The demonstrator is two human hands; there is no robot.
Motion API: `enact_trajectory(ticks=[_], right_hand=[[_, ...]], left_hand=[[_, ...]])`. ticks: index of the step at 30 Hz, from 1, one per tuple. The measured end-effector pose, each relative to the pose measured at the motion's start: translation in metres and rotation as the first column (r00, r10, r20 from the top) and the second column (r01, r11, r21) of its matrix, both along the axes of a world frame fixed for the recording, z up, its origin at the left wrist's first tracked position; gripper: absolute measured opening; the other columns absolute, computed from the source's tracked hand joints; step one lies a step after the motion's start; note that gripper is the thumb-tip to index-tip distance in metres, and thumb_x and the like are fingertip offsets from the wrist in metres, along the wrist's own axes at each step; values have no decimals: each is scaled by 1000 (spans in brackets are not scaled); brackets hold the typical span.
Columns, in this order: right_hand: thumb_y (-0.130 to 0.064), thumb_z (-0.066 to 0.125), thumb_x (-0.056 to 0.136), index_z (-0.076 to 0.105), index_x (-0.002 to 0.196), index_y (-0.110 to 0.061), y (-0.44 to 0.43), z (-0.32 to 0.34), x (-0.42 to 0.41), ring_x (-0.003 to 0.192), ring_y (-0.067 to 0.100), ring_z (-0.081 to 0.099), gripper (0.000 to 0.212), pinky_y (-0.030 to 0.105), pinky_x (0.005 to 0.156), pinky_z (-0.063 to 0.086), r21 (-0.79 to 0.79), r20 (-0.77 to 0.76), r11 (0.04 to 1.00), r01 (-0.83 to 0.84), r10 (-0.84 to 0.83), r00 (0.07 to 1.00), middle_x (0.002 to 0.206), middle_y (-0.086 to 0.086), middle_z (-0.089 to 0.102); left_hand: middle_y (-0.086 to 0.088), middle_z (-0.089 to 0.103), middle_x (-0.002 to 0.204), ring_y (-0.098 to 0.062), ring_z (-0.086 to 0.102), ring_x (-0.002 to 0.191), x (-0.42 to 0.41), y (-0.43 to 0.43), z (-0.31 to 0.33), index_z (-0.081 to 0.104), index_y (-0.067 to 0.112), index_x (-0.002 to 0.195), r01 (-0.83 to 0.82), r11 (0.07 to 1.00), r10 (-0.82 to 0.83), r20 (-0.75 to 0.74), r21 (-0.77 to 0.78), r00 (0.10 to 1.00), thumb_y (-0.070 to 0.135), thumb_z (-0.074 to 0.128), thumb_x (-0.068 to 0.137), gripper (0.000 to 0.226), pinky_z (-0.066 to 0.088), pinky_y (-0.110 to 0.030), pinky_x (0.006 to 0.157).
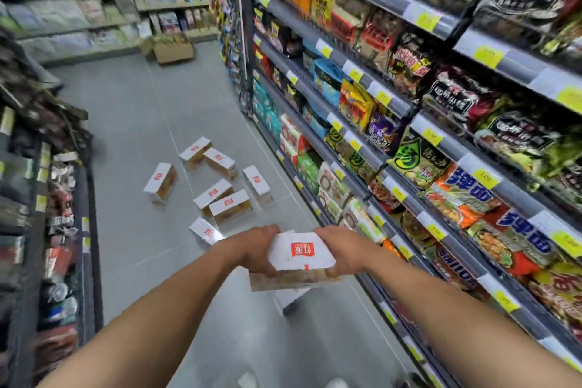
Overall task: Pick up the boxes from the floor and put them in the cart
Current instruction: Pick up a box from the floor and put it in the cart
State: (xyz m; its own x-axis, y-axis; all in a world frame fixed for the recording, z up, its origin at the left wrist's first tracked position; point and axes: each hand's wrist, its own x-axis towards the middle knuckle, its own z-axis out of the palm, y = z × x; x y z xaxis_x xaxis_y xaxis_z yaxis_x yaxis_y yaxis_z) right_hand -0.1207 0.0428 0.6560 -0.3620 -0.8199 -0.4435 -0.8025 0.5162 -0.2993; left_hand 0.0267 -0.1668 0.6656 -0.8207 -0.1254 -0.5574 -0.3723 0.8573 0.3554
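A white box with a red logo (299, 253) is held in front of me above the grey floor, gripped at both ends. My left hand (256, 250) clasps its left end and my right hand (338, 250) its right end. Several more white boxes lie scattered on the floor beyond, among them one at the left (160, 183), a pair in the middle (222, 200) and one partly behind my left wrist (204, 230). Another white box (288, 298) shows on the floor under the held one. No cart is in view.
Shelves of snack and noodle packets (409, 110) line the right side of the aisle. A dark shelf unit (47, 198) lines the left. An open cardboard carton (173, 50) stands at the far end by more shelving.
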Motion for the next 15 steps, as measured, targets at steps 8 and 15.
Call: enact_trajectory(ticks=[8,15], right_hand=[[-52,79,63,45,121,-41,-19,24,18,107,15,54,69,42,92,52,-77,-15,985,158,-159,987,117,-9,58],[-60,75,59,42,131,-42,48,37,32,114,19,54,81,44,92,52,-98,-44,907,409,-415,909,126,-7,58]], left_hand=[[5,52,141,-18,52,122,-16,-41,40,37,34,141,163,985,-165,-37,-56,986,54,86,70,88,45,-36,103],[1,52,143,-20,50,127,-76,-2,57,41,28,144,465,877,-473,-47,-126,880,60,86,61,99,42,-40,110]])
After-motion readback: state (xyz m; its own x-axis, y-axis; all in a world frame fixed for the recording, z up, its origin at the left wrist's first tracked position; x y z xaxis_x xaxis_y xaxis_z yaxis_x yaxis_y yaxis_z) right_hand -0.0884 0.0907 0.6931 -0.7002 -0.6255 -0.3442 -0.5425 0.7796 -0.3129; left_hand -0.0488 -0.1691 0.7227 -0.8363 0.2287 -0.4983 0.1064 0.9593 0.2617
